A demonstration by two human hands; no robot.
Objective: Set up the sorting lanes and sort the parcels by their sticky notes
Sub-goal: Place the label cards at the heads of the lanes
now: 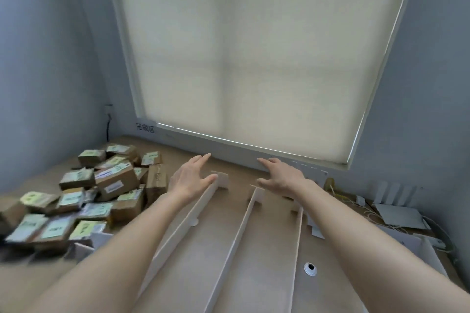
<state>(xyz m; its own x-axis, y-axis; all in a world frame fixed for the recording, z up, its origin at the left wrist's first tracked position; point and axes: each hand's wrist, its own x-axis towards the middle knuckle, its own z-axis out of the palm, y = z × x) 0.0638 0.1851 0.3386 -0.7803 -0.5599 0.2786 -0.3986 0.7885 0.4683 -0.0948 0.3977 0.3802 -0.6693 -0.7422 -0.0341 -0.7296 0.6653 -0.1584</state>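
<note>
Both arms reached forward over the brown table [254,249], hands near the far edge under the window blind [254,58].

Left hand [189,180]: fingers straight and loosely spread, holding nothing. Thumb tip sat at or just beside the far end of the left divider [188,223]; contact could not be judged. Fingertips pointed toward the wall, beyond the divider's small cross-foot.

Right hand [279,175]: fingers also extended and relaxed, empty. The far end of the middle divider [244,231] lay just below and to the inside of its thumb, apart from it as far as could be seen. The right divider [298,249] ran beneath the right forearm; its far end was hidden by the wrist.

The three white strips stood on edge and ran lengthwise from the near side toward the fingers, fanning slightly, with lanes of bare tabletop between them.

Heap of parcels [84,193]: brown cardboard boxes bearing sticky notes [54,227] in yellow-green and pale tones, piled well to the outside of the left hand, none within reach of the fingertips. Note text too blurred to read.

A round grommet hole [310,267] sat in the table near the right elbow. Loose white card pieces [399,216] and cables lay outside the right forearm.
</note>
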